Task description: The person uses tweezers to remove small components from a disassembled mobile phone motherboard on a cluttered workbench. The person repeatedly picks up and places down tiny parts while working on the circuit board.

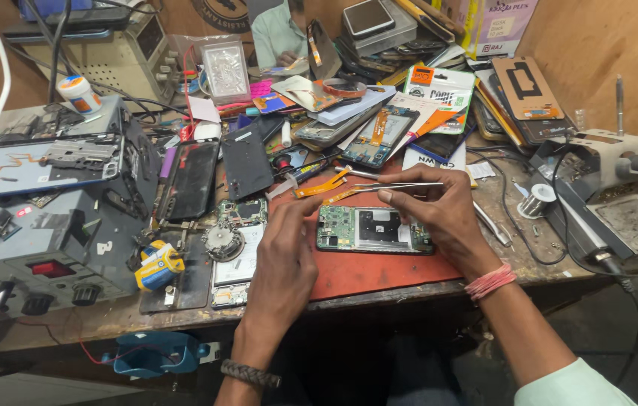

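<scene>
On the far left of the wooden bench (409,289) stands a grey power unit (48,248) with a dismantled phone (37,165) lying on top of it. Beside it lie a dark phone panel (192,179), a small yellow and blue bottle (159,265) and an opened phone body (237,252). Next comes the left hand (283,252); its fingers are bent and the fingertips press on the left end of the open phone (374,229), which lies flat on the red mat (364,274) near the front edge. An orange flex cable (324,188) lies just behind the phone. Over the phone's right part, the right hand (439,210) is closed around metal tweezers (398,186), whose tips point to the left. Further right are a solder spool (537,200) and a grey stand (608,154).
</scene>
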